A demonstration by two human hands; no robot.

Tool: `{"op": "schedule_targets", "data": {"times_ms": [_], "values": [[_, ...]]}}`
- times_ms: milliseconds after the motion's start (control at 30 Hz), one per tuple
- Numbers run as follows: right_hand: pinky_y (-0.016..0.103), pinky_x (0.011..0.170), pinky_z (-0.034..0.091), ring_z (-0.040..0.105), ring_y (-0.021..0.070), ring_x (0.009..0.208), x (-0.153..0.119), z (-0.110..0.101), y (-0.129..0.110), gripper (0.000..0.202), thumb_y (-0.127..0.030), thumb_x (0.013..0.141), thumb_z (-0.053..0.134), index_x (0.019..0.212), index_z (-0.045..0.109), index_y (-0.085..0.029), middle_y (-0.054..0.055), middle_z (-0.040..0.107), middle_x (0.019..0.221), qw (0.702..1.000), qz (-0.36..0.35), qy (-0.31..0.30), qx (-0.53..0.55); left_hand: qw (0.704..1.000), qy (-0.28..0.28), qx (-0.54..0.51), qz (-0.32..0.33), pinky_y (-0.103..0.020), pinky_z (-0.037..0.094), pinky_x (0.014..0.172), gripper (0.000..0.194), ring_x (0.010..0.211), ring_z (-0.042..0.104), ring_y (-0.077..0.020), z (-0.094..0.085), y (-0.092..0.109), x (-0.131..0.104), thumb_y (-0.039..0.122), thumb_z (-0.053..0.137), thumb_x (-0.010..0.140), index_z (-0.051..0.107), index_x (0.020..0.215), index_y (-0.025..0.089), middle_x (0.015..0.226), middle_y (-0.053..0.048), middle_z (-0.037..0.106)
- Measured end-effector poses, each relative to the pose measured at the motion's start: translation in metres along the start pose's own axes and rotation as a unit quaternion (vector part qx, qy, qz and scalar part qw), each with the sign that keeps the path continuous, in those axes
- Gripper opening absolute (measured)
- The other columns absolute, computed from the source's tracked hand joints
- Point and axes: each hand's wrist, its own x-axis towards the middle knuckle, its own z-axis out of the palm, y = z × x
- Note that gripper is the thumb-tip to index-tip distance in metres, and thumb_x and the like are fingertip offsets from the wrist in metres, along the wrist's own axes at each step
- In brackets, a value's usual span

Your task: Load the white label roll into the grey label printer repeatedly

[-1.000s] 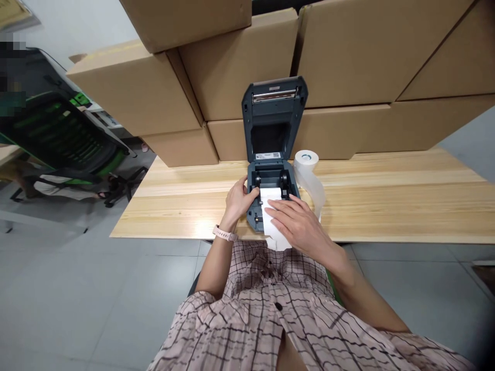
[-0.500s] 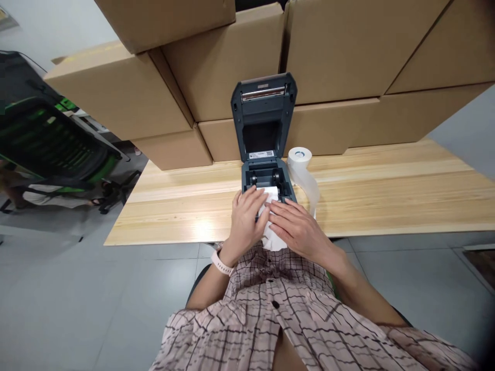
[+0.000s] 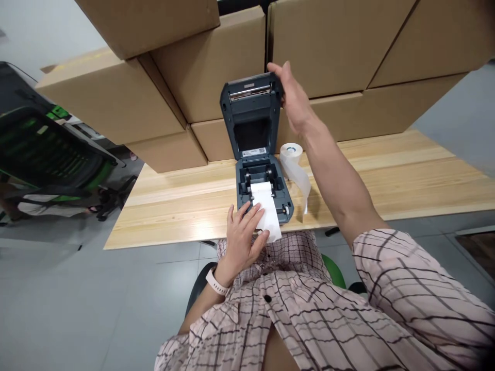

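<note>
Cardboard boxes (image 3: 340,51) behind a wooden table (image 3: 394,178); an open printer (image 3: 279,198), two hands well apart.
The printer sits mid-table at the near edge, its raised lid (image 3: 251,114) leaning far; that looks like stiff, fairly light plastic, best held by its upper corners. The right hand (image 3: 296,100) touches the far right corner, though its fingers are partly hidden, so I cannot tell how firmly. The left hand (image 3: 243,237) lies spread on the paper strip (image 3: 265,203), which should be soft and easily creased: press flat. The paper roll (image 3: 292,151) stands right.
</note>
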Motion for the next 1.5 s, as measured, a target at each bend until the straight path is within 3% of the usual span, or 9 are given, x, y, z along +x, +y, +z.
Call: {"op": "schedule_targets", "data": {"times_ms": [133,300,433,533,700,833,1167,1333,1500], "values": [[0.031,0.116,0.053,0.069,0.0107,0.130,-0.031,0.003,-0.019,0.080,-0.065,0.113,0.005,0.147,0.062,-0.021,0.001,0.074,0.144,0.997,-0.030,0.041,0.056,1.000,0.015,0.002,0.009,-0.062,0.025,0.133,0.047,0.151,0.055,-0.0296,0.002,-0.001,0.002,0.038,0.054,0.109,0.056,0.154,0.026,0.154,-0.010,0.069],[0.045,0.118,0.054,0.068,0.0204,0.133,-0.160,0.002,-0.040,0.042,-0.044,0.119,0.039,0.134,0.074,-0.027,0.004,0.076,0.137,0.961,-0.261,0.087,-0.017,0.993,0.112,-0.038,0.029,-0.055,0.050,0.116,0.032,0.135,0.066,-0.0288,0.000,0.000,-0.001,0.027,0.060,0.104,0.069,0.135,0.026,0.137,-0.011,0.077],[0.051,0.112,0.058,0.073,0.0243,0.129,-0.238,0.011,-0.035,0.032,-0.023,0.113,0.050,0.131,0.076,-0.028,0.005,0.081,0.130,0.961,-0.250,0.061,-0.097,0.961,0.274,-0.040,-0.012,-0.049,0.057,0.105,0.026,0.123,0.068,-0.0262,-0.002,-0.001,0.005,0.024,0.060,0.103,0.073,0.124,0.027,0.126,-0.008,0.074],[0.050,0.105,0.063,0.077,0.0257,0.122,-0.267,0.021,-0.024,0.026,-0.016,0.106,0.060,0.122,0.079,-0.027,0.005,0.084,0.121,0.962,-0.230,0.070,-0.128,0.940,0.307,-0.109,-0.103,-0.054,0.048,0.121,0.040,0.147,0.056,-0.0297,0.001,-0.008,0.018,0.039,0.062,0.104,0.063,0.143,0.031,0.151,-0.009,0.061],[0.059,0.107,0.063,0.076,0.0285,0.125,-0.281,0.031,-0.021,0.024,-0.020,0.104,0.062,0.116,0.079,-0.033,0.002,0.085,0.120,0.979,-0.150,0.085,-0.109,0.896,0.159,-0.299,-0.287,-0.055,0.039,0.132,0.074,0.165,0.037,-0.0357,0.016,-0.025,0.036,0.058,0.070,0.097,0.042,0.162,0.036,0.174,-0.011,0.042],[0.064,0.116,0.057,0.072,0.0305,0.132,-0.283,0.032,-0.024,0.024,-0.026,0.104,0.060,0.119,0.077,-0.035,0.002,0.082,0.126,0.987,-0.099,0.085,-0.097,0.876,0.066,-0.366,-0.306,-0.054,0.047,0.129,0.076,0.160,0.047,-0.0351,0.020,-0.031,0.035,0.057,0.069,0.099,0.039,0.164,0.033,0.173,-0.012,0.046],[0.064,0.124,0.048,0.059,0.0310,0.149,-0.282,0.025,-0.022,0.038,-0.031,0.105,0.062,0.143,0.066,-0.034,0.007,0.066,0.156,0.995,-0.059,0.033,-0.073,0.887,0.083,-0.349,-0.292,-0.051,0.051,0.125,0.076,0.155,0.053,-0.0340,0.015,-0.023,0.034,0.060,0.069,0.097,0.044,0.161,0.030,0.169,-0.014,0.051],[0.064,0.125,0.048,0.059,0.0307,0.149,-0.282,0.025,-0.021,0.035,-0.030,0.106,0.059,0.139,0.068,-0.032,0.008,0.067,0.156,0.995,-0.065,0.028,-0.072,0.828,0.244,-0.321,-0.390,-0.038,0.063,0.085,0.045,0.094,0.074,-0.0208,0.013,0.011,-0.009,0.063,0.072,0.093,0.071,0.114,0.024,0.111,-0.009,0.077],[0.066,0.125,0.046,0.058,0.0321,0.150,-0.282,0.025,-0.021,0.030,-0.031,0.106,0.057,0.132,0.072,-0.033,0.006,0.067,0.155,0.995,-0.060,0.027,-0.079,0.714,-0.042,-0.523,-0.463,-0.030,0.051,0.056,0.067,0.057,0.064,-0.0159,0.006,0.040,-0.011,0.081,0.060,0.091,0.077,0.082,0.016,0.073,-0.009,0.077]]}}
